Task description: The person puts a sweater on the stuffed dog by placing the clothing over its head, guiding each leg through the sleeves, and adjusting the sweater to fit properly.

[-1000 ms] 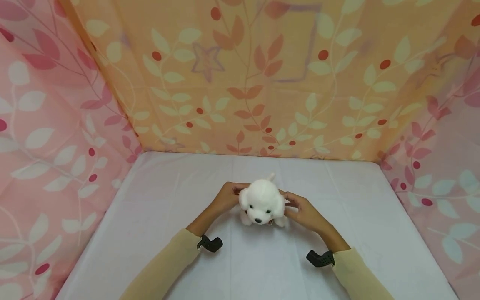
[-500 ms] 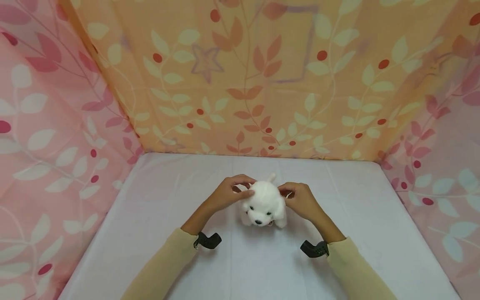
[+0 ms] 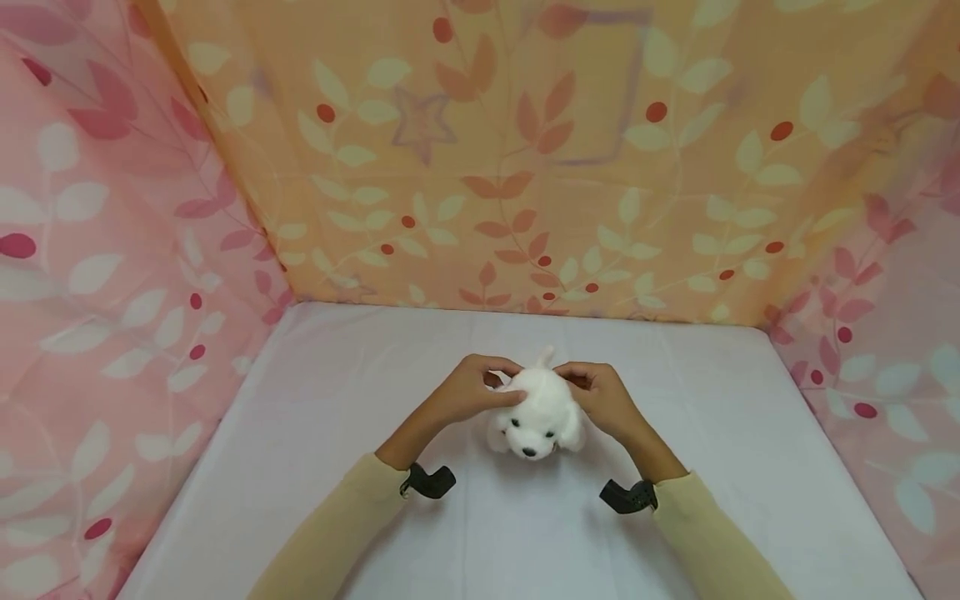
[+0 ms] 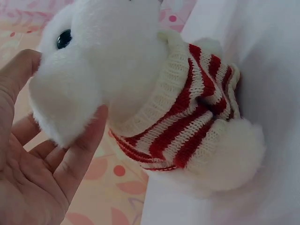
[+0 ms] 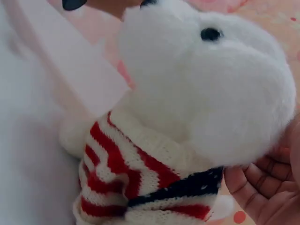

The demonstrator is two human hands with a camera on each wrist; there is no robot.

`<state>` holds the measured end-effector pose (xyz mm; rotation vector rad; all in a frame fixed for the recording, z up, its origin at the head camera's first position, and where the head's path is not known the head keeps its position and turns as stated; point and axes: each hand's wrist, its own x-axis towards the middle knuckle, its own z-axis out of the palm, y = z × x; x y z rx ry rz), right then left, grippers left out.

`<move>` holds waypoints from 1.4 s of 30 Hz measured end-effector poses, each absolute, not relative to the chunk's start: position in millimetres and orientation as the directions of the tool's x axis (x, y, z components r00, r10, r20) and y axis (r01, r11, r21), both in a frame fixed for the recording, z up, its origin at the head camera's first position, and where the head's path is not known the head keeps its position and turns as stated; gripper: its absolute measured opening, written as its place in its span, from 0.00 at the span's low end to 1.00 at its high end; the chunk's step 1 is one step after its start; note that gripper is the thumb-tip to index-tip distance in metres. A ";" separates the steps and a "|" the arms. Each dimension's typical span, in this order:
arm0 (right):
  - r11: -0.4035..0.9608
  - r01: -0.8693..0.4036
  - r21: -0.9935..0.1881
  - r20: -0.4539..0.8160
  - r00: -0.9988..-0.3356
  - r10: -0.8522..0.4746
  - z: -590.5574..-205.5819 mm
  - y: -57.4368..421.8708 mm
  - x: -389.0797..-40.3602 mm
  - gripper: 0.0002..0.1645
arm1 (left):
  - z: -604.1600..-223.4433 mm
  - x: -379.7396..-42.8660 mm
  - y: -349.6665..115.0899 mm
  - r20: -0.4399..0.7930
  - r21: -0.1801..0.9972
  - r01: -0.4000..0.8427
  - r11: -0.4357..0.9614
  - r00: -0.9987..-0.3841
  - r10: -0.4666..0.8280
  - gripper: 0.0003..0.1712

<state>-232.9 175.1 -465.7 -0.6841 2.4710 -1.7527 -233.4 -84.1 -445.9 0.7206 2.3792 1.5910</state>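
Note:
A white plush dog (image 3: 543, 408) stands facing the head camera, between both hands. It wears a red-and-white striped knit sweater (image 4: 178, 117), with a dark blue patch showing in the right wrist view. My left hand (image 3: 467, 393) holds the dog's head at one ear (image 4: 65, 98), thumb near the eye and fingers behind the ear's lower edge. On the other side, my right hand (image 3: 606, 402) grips behind the other ear (image 5: 234, 126), its curled fingers partly hidden by the fur. The dog's tail (image 3: 546, 357) sticks up behind the head.
A white cloth-covered table (image 3: 360, 358) lies under the dog. Behind it hangs an orange leaf-patterned curtain (image 3: 450, 200), with pink patterned curtains (image 3: 112, 275) along the sides. Each wrist carries a black camera mount (image 3: 431, 481), below beige sleeves.
Both hands have risen from the dog's sides to its head. The left thumb has come over onto the head's front. The dog stays in about the same place, head tipped slightly down.

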 end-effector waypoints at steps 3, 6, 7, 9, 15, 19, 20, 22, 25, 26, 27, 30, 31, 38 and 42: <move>0.169 -0.322 -0.932 0.244 -0.899 -0.363 -467.9 176.0 -230.7 0.09 | -443.6 -233.3 -79.8 0.083 0.914 0.265 0.308 -0.864 0.497 0.15; 0.107 -0.335 -0.936 0.279 -0.893 -0.353 -469.1 176.7 -229.9 0.08 | -441.9 -233.2 -77.9 0.073 0.923 0.250 0.291 -0.859 0.506 0.15; 0.092 -0.339 -0.936 0.288 -0.892 -0.349 -469.7 176.9 -229.8 0.08 | -442.2 -233.6 -77.5 0.075 0.924 0.251 0.288 -0.858 0.508 0.15; 0.088 -0.352 -0.932 0.304 -0.889 -0.341 -471.2 176.9 -229.8 0.08 | -444.6 -234.8 -77.7 0.083 0.925 0.255 0.281 -0.859 0.505 0.16; 0.237 -0.396 -0.887 0.314 -0.894 -0.318 -474.9 174.8 -227.0 0.07 | -459.8 -236.4 -87.3 0.130 0.938 0.273 0.212 -0.847 0.515 0.16; 0.405 -0.398 -0.823 0.314 -0.913 -0.261 -474.7 176.5 -218.6 0.10 | -466.4 -232.9 -94.4 0.132 0.937 0.267 0.223 -0.865 0.483 0.13; 0.439 -0.384 -0.812 0.305 -0.921 -0.243 -474.0 177.8 -215.5 0.10 | -466.9 -231.4 -95.3 0.120 0.939 0.257 0.231 -0.870 0.479 0.12; 0.490 -0.348 -0.799 0.275 -0.936 -0.218 -472.6 181.3 -209.1 0.11 | -467.2 -228.3 -96.2 0.078 0.932 0.231 0.279 -0.880 0.469 0.09; 0.528 -0.288 -0.799 0.197 -0.955 -0.222 -469.2 185.9 -200.6 0.14 | -467.5 -225.6 -94.6 0.028 0.909 0.222 0.352 -0.877 0.480 0.06; 0.540 -0.272 -0.796 0.169 -0.957 -0.234 -468.0 186.9 -198.6 0.15 | -467.7 -225.4 -93.1 0.020 0.898 0.229 0.376 -0.875 0.484 0.06; 0.551 -0.262 -0.793 0.146 -0.958 -0.247 -466.7 187.5 -197.1 0.17 | -467.9 -225.4 -91.4 0.021 0.882 0.246 0.403 -0.873 0.487 0.05; 0.565 -0.240 -0.789 0.102 -0.959 -0.266 -462.5 186.5 -194.7 0.22 | -467.8 -225.9 -84.2 0.042 0.836 0.300 0.460 -0.870 0.492 0.06; 0.569 -0.243 -0.786 0.101 -0.958 -0.270 -461.6 185.3 -194.7 0.21 | -468.0 -225.8 -82.1 0.051 0.822 0.315 0.475 -0.870 0.490 0.07; 0.577 -0.242 -0.780 0.128 -0.965 -0.230 -461.2 177.9 -193.2 0.11 | -462.1 -221.5 -70.0 0.121 0.720 0.393 0.572 -0.882 0.455 0.12; 0.567 -0.264 -0.781 0.158 -0.960 -0.230 -464.2 174.6 -194.9 0.09 | -461.0 -217.8 -68.9 0.113 0.737 0.340 0.584 -0.914 0.390 0.10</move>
